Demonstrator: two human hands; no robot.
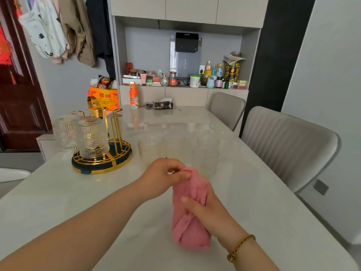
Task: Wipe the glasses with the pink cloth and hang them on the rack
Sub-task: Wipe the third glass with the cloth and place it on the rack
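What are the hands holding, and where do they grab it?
Both hold the pink cloth. The left hand pinches its top end; the right hand wraps around its middle. No glass is held.

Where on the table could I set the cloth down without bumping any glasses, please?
Bare table lies near you, left of the cloth and in front of the rack. Bare too between the hands and the chairs. Crowded just beyond the hands, where glasses cluster.
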